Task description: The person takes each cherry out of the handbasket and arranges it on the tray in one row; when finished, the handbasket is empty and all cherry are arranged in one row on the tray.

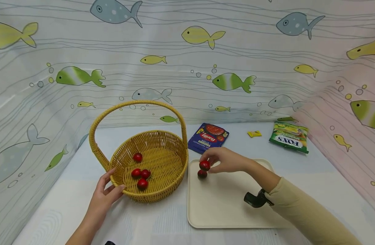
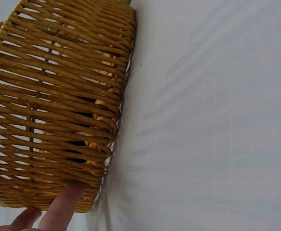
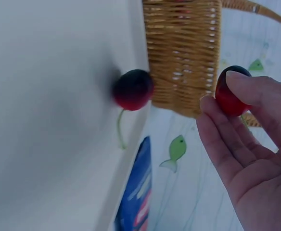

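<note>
Over the left end of a cream tray (image 1: 230, 207), my right hand (image 1: 222, 160) pinches a dark red cherry (image 3: 231, 98) between thumb and fingers. Below it, a second cherry (image 3: 133, 91) with a green stem lies on the tray. To the left stands a woven wicker basket (image 1: 169, 163) with a tall arched handle; several red cherries (image 1: 142, 184) lie inside on its left side. My left hand (image 1: 104, 195) grips the basket's front left rim. In the left wrist view, fingers (image 2: 63, 207) of that hand touch the outer weave.
Behind the tray lies a blue Barilla pouch (image 1: 207, 137). Farther right are a small yellow packet (image 1: 254, 134) and a green Fox's bag (image 1: 289, 137). A fish-patterned sheet (image 1: 187, 68) rises behind the white table and along both sides.
</note>
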Demonstrator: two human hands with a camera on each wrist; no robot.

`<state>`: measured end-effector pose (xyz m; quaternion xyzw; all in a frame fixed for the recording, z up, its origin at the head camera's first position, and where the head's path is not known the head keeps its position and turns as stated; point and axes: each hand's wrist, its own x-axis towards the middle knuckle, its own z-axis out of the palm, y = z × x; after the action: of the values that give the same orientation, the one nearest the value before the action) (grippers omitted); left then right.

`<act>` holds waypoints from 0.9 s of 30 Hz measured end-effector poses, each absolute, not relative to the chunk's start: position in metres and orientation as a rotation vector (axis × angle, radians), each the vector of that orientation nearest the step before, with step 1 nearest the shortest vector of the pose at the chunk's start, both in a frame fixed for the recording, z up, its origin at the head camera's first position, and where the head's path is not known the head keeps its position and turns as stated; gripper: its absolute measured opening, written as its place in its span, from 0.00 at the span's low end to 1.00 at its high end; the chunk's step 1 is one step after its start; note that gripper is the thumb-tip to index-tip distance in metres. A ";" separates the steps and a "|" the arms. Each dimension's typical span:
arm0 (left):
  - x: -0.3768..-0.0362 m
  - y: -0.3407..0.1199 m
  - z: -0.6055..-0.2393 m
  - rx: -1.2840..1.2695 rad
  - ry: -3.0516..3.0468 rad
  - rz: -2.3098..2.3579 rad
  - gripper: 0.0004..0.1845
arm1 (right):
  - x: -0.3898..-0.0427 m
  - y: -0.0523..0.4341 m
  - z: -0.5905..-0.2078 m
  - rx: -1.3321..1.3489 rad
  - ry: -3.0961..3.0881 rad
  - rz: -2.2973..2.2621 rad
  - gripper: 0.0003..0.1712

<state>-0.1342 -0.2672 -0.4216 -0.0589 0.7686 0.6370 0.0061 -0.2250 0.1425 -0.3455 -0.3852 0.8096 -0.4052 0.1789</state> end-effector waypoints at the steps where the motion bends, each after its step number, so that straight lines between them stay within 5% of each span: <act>1: -0.133 -0.265 -0.417 -0.188 2.401 1.992 0.41 | -0.224 0.146 -0.349 -1.080 2.294 -1.155 0.19; 8: -0.124 -0.252 -0.390 -0.231 2.373 1.978 0.40 | -0.222 0.163 -0.370 -0.973 2.358 -1.155 0.20; 27: -0.134 -0.267 -0.422 -0.193 2.393 2.010 0.41 | -0.230 0.165 -0.401 -0.840 2.460 -0.980 0.19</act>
<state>-0.1342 -0.2666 -0.4222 -0.0617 0.7644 0.6418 0.0051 -0.2300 0.1653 -0.4008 -0.2975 0.8710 -0.3469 0.1805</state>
